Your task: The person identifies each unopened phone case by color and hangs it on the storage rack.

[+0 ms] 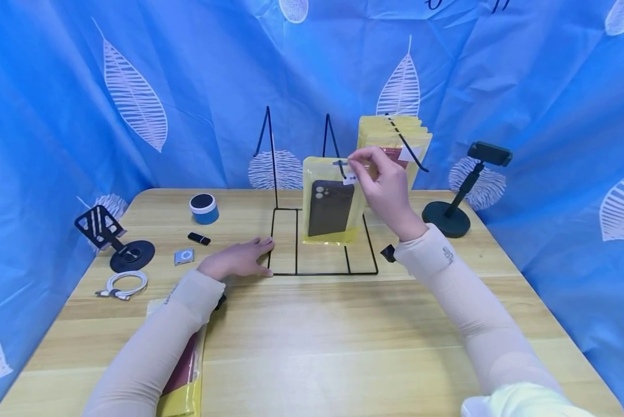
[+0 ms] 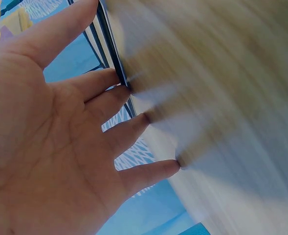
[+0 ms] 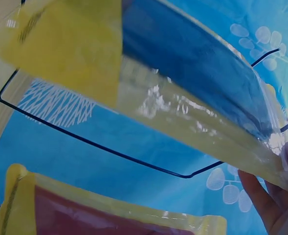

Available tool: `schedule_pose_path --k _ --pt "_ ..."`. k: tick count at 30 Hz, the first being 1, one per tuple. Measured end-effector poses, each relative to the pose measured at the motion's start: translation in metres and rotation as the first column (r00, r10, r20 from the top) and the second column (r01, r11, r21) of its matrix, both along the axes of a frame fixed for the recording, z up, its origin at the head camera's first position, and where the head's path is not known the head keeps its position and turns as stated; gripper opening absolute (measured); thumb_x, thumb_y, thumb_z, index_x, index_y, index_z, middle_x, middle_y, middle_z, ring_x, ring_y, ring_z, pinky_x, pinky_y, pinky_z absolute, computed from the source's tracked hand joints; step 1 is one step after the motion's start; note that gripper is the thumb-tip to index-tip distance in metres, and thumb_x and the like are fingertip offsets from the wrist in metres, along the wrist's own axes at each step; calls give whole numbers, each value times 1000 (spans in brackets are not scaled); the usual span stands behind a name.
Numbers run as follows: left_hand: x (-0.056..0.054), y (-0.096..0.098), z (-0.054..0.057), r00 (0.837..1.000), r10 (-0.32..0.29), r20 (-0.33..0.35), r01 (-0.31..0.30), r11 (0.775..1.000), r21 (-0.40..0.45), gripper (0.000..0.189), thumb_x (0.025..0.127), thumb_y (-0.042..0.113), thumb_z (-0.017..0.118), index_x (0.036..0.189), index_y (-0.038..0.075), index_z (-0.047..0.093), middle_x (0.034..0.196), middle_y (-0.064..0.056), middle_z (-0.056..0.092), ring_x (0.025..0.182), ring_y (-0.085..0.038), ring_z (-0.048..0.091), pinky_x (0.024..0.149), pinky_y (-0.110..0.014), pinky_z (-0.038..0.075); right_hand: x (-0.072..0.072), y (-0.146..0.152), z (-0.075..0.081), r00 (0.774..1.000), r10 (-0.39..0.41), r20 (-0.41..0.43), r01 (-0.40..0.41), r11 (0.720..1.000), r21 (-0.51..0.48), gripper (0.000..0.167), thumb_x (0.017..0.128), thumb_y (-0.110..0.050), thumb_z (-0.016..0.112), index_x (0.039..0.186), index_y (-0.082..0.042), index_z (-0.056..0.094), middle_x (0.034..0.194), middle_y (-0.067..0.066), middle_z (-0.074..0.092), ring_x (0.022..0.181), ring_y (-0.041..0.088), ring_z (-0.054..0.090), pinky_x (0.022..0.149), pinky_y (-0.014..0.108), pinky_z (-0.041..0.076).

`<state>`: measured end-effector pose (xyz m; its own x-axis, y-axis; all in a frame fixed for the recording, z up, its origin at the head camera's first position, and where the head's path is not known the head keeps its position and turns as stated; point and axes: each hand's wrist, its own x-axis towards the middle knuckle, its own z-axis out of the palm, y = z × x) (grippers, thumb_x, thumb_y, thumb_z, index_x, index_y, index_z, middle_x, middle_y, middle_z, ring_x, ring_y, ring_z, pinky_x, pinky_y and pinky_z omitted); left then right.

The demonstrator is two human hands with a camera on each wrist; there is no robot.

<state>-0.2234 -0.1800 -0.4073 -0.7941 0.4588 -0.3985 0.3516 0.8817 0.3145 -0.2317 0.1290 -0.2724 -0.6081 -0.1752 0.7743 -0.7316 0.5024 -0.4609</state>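
At its top right corner my right hand [image 1: 384, 188] pinches a yellow, clear-fronted bag [image 1: 308, 197] that holds a dark phone case [image 1: 330, 208]. The bag's hang hole is at the front end of the middle hook of a black wire rack [image 1: 317, 274]. Fingertips and thumb of my right hand [image 3: 276, 200] grip the bag edge in the right wrist view. My left hand [image 1: 239, 258], fingers spread, rests on the table at the left side of the rack's base. Its fingertips touch the wire and tabletop in the left wrist view.
Several yellow bags [image 1: 395, 128] hang on the right hook. A dark green phone stand [image 1: 447, 219] stands behind my right arm. To the left are a black stand [image 1: 132, 255], white cable [image 1: 127, 284], blue-and-white round speaker [image 1: 204, 214], black stick [image 1: 199, 238], small player [image 1: 184, 256] and another bag [image 1: 179, 405].
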Motion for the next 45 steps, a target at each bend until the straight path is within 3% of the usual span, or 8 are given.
schedule_pose_path --k 4,11,19,30,36,39,43,45 --pt "1 0 2 1000 -2 -2 2 1000 15 82 96 46 61 160 13 19 168 -7 12 153 -38 13 120 -62 21 -14 -5 5 996 -84 12 83 995 49 20 100 -25 60 108 -8 66 107 5 72 93 16 69 72 18 49" --pt "1 0 0 1000 -4 -18 4 1000 3 83 96 48 61 159 14 20 168 -6 13 154 -36 12 121 -62 19 -41 -17 13 979 -205 6 203 972 121 23 103 -28 55 109 -9 65 107 7 72 66 22 55 58 31 42" --pt "2 -1 1 1000 11 3 -11 1000 25 83 96 46 62 160 15 20 168 -5 11 154 -34 10 122 -64 13 -72 -30 20 957 -289 30 280 945 168 19 103 -23 54 107 -7 64 103 10 71 85 24 64 75 38 52" --pt "1 -1 -1 1000 -14 -27 15 1000 13 82 95 46 62 159 12 22 167 -6 15 154 -36 13 121 -61 21 -92 -41 29 931 -363 29 348 912 218 18 102 -18 53 107 -6 65 105 11 71 91 28 67 79 45 52" --pt "2 0 -4 1000 -3 -23 3 1000 11 83 95 47 62 159 13 22 167 -7 15 153 -37 14 120 -62 21 -86 -39 28 937 -350 7 338 911 234 24 102 -20 54 118 -5 65 118 11 70 100 28 68 84 43 55" --pt "2 -1 -4 1000 5 -21 -5 1000 10 83 95 47 62 159 14 22 167 -6 15 153 -36 14 121 -60 22 -75 -36 26 947 -318 -54 322 922 215 28 103 -19 54 125 -5 64 130 10 67 115 25 66 94 39 55" --pt "1 -1 -4 1000 3 -22 -3 1000 17 82 95 46 62 159 14 21 167 -6 14 154 -36 13 121 -60 21 -48 -27 22 953 -258 -162 286 940 187 30 103 -17 54 129 -5 63 139 8 62 131 23 57 100 41 54" --pt "1 -1 -3 1000 -2 -24 2 1000 22 82 96 45 62 159 12 21 167 -6 14 154 -36 12 121 -61 20 -30 -20 18 949 -227 -218 267 948 176 30 102 -14 54 129 -4 62 140 8 61 128 24 59 90 41 58"
